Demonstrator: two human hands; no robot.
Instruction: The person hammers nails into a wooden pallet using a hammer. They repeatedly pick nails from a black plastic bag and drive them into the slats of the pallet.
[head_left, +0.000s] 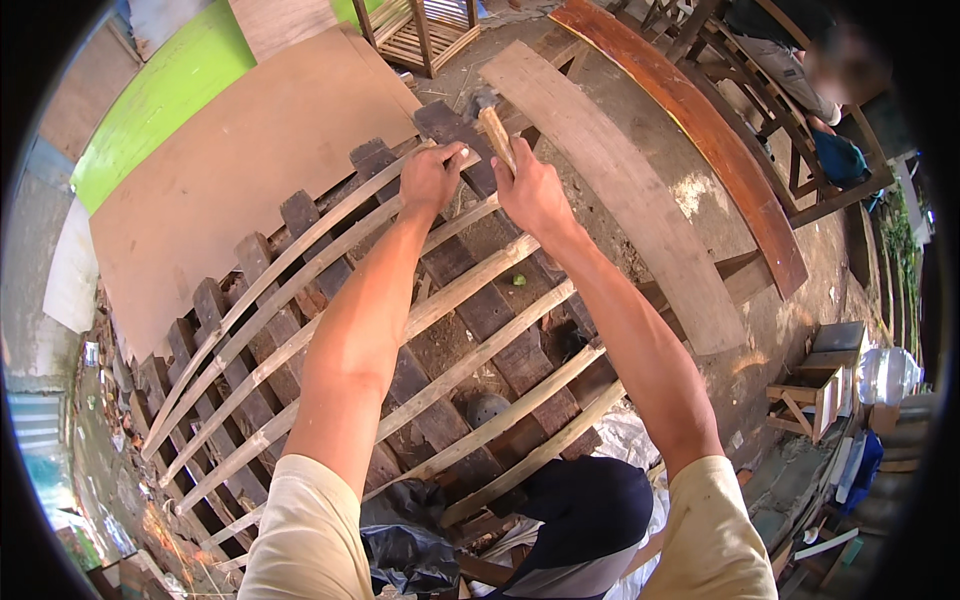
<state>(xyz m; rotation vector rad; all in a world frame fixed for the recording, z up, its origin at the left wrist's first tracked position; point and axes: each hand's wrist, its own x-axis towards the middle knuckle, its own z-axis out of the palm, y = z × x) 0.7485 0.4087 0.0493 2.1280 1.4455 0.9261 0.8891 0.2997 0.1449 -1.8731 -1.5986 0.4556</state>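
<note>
My right hand [535,192] is wrapped round the wooden handle of a hammer [496,138]. Its dark head, slightly blurred, is raised near the far end of a dark plank. My left hand [430,180] is closed at the far ends of the long, thin wooden slats [325,258], thumb and fingers pinched together. Whatever lies between those fingertips is too small to make out. Several pale slats run lengthwise, spaced apart, across a row of dark, rough wooden planks [440,262]. Both forearms reach over this framework.
A large brown board [240,170] lies beyond the planks on the left. Right of the hammer are a long weathered board [620,190] and a reddish-brown one [690,120]. A person sits at the far right. Black plastic [408,545] lies near my lap; a clear jug [888,375] stands right.
</note>
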